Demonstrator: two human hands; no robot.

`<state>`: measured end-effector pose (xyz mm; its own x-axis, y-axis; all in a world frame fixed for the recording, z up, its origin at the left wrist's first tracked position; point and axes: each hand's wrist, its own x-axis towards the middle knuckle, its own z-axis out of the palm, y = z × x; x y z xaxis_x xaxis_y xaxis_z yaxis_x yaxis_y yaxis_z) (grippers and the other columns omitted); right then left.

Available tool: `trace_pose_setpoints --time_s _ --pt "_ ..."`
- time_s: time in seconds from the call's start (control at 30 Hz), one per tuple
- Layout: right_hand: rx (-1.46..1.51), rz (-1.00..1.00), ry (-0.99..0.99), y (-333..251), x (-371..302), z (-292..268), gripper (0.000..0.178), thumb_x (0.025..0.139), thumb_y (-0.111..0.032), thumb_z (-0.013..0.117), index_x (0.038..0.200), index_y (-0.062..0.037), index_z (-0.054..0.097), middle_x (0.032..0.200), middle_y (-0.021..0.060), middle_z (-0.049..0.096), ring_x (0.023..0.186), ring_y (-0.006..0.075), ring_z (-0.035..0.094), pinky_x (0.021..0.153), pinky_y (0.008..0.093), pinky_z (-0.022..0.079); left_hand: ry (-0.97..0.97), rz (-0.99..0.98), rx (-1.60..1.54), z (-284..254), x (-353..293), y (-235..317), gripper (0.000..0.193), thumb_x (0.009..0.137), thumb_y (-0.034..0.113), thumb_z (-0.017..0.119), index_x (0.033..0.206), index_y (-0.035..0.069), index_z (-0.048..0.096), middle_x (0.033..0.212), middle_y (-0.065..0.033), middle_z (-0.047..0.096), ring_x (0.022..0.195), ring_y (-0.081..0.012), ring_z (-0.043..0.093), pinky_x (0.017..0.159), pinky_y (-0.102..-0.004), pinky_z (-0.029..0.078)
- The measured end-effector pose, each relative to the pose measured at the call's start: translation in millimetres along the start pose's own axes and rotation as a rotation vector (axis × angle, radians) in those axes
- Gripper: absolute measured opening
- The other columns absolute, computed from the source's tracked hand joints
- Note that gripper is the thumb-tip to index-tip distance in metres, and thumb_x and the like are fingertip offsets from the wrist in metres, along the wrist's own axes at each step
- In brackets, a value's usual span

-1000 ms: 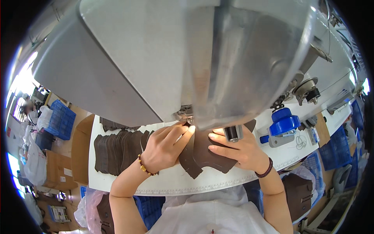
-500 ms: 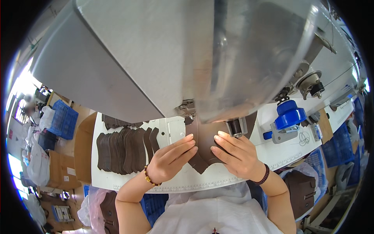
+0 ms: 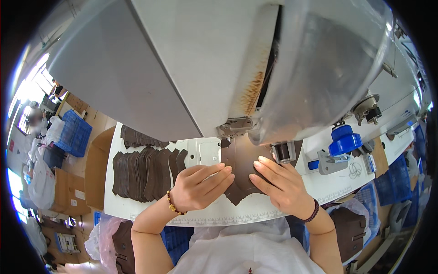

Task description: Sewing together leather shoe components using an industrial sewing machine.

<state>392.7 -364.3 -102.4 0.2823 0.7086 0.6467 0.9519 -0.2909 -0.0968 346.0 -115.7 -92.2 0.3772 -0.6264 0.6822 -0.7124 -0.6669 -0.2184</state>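
A dark brown leather-like piece (image 3: 242, 176) with a pointed near edge lies under the head of a large grey sewing machine (image 3: 196, 64). My left hand (image 3: 200, 187) rests on its left side, fingers stretched out close together, the thumb hidden. On its right side lies my right hand (image 3: 284, 186), fingers slightly spread and flat, close to a dark thread bobbin (image 3: 284, 152) in a metal holder. The needle area is hidden behind the machine head. To the left, a row of stacked brown pieces (image 3: 141, 176) stands on the white table (image 3: 196, 218).
A second brown stack (image 3: 137, 137) sits behind the row. At the right are a blue knob-like part (image 3: 344, 140), a grey metal bracket (image 3: 331, 163) and loose thread (image 3: 356, 170). Blue crates (image 3: 75, 132) and a cardboard box (image 3: 68, 192) stand on the floor at left.
The view has shifted, so the machine head appears farther right and its rust-marked slot shows. Both hands stay on the brown piece with only a slight shift.
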Motion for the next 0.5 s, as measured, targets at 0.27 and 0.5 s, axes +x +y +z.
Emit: trace_pose_setpoints --time_s 0.27,0.5 --pt "0.055 0.043 0.030 12 2 8 0.042 0.066 0.004 0.059 0.107 -0.0037 0.067 0.117 0.0151 0.063 0.108 0.0295 0.062 0.084 0.0394 0.049 0.042 0.020 0.031 9 5 -9 0.015 0.072 0.005 0.069 0.087 0.005 0.071 0.093 -0.0029 0.068 0.089 -0.0162 0.066 0.066 -0.0238 0.058" --pt "0.004 0.051 0.034 28 7 5 0.053 0.063 0.004 0.060 0.111 -0.0139 0.070 0.116 0.0074 0.065 0.101 0.0279 0.063 0.087 0.0423 0.048 0.077 0.004 0.057 13 12 -15 0.017 0.070 0.004 0.071 0.087 0.005 0.070 0.090 -0.0023 0.067 0.088 -0.0158 0.066 0.065 -0.0234 0.058"
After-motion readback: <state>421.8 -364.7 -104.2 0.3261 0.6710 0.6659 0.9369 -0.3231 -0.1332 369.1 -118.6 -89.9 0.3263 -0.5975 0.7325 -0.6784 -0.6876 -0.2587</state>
